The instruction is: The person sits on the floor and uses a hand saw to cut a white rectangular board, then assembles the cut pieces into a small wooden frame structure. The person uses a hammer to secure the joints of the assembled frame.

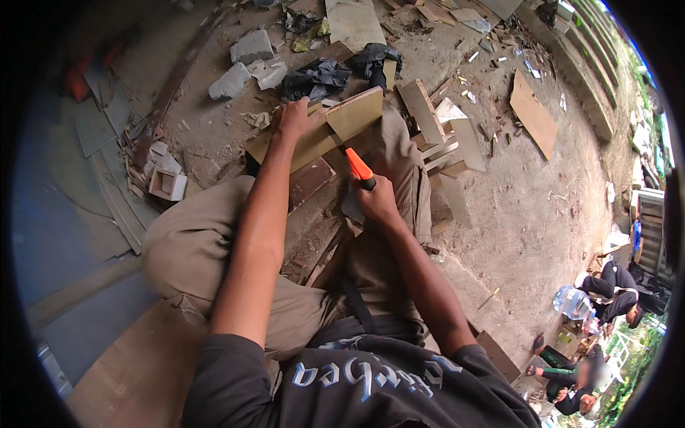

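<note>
Head view: right hand (375,200) grips an orange-handled saw (359,165) at the wooden board's (357,115) near edge; left hand (294,120), grip unclear, sits left. Sawing seems the step; the next stroke likely needs steadiness.

From my remote view, my bare left arm (260,214) stretches nearly straight toward the far side, its bare left hand (292,120) knuckles up, fingertips hidden. My bare right arm (427,274) slants far and leftward; its bare right hand (376,197), nearer, is curled tight.
</note>
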{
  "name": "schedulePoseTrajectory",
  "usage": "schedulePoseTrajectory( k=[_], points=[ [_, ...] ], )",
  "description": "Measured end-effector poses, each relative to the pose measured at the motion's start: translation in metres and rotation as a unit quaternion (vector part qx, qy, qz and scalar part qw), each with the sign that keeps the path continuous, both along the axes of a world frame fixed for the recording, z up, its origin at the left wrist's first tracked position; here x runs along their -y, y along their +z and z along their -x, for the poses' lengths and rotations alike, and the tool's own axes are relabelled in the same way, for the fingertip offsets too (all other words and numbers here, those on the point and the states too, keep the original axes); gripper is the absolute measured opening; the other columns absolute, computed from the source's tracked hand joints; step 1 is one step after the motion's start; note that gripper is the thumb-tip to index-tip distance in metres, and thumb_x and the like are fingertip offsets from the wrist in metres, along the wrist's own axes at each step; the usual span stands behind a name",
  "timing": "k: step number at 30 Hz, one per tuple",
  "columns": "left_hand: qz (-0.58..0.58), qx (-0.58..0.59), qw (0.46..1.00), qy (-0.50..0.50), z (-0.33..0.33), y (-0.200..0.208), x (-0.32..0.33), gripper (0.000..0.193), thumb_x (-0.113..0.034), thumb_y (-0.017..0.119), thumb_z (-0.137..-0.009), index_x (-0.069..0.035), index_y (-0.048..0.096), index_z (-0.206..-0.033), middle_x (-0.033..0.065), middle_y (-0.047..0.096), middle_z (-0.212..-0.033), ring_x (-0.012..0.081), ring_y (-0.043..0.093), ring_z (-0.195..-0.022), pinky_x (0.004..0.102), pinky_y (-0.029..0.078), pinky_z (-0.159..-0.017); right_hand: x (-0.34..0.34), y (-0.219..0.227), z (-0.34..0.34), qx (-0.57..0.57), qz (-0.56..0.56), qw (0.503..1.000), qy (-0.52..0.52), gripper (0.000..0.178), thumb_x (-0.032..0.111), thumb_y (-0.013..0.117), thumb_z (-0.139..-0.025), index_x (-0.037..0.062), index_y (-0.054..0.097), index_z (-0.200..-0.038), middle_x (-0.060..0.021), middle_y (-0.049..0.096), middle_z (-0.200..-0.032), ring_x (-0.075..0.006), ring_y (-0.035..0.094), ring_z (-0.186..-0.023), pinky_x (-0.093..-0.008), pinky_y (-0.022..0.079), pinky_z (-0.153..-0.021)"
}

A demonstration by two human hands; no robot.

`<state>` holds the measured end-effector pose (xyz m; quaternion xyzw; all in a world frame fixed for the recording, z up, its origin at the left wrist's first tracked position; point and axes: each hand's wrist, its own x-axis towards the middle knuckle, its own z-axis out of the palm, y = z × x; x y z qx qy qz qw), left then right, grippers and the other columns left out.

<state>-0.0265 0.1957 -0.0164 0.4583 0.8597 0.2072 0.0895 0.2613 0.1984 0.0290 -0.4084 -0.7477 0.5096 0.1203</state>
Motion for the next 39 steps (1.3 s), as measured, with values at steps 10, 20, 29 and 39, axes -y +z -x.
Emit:
schedulePoseTrajectory(
  k=[10,20,29,39],
  points=[
    [-0.024,0.097,0.994,0.048,-0.003,0.101,0.098,0.053,-0.042,0.08,-0.074,-0.012,0.068,-0.117,0.018,0.071,-0.104,0.0376,0.067,-0.101,0.0452,0.054,-0.083,0.012,0.012,-0.024,-0.205,-0.105,0.968,0.104,0.017,0.013,0.069,-0.084,-0.0023,0.065,-0.089,-0.013,0.05,-0.059,-0.0094,0.048,-0.056,-0.0327,0.045,-0.054],
    [-0.089,-0.13,0.986,-0.046,-0.09,0.067,0.146,0.049,-0.004,0.063,-0.077,-0.011,0.062,-0.126,0.0139,0.066,-0.123,0.0324,0.068,-0.102,0.0428,0.055,-0.087,0.066,0.116,0.009,-0.086,0.014,0.995,0.049,0.035,0.029,0.069,-0.086,-0.0056,0.063,-0.088,-0.0181,0.057,-0.062,-0.0165,0.054,-0.057,-0.0365,0.046,-0.058],
    [-0.081,-0.185,0.979,-0.008,-0.129,0.022,0.143,0.045,-0.007,0.056,-0.084,-0.01,0.059,-0.129,0.0054,0.063,-0.128,0.0244,0.059,-0.118,0.0434,0.044,-0.105,0.064,0.125,0.019,-0.123,0.015,0.991,0.059,0.043,0.035,0.067,-0.093,-0.0047,0.06,-0.079,-0.0052,0.049,-0.057,-0.0086,0.042,-0.059,-0.0326,0.039,-0.052],
    [-0.043,-0.185,0.981,0.041,-0.113,-0.029,0.217,0.057,0.001,0.066,-0.075,-0.015,0.062,-0.13,0.0042,0.059,-0.137,0.0199,0.055,-0.127,0.0434,0.038,-0.112,0.016,0.227,0.046,-0.243,-0.15,0.957,0.049,0.027,0.024,0.068,-0.094,-0.0013,0.064,-0.088,0.002,0.053,-0.062,-0.0036,0.044,-0.059,-0.0238,0.036,-0.053]
  ],
)
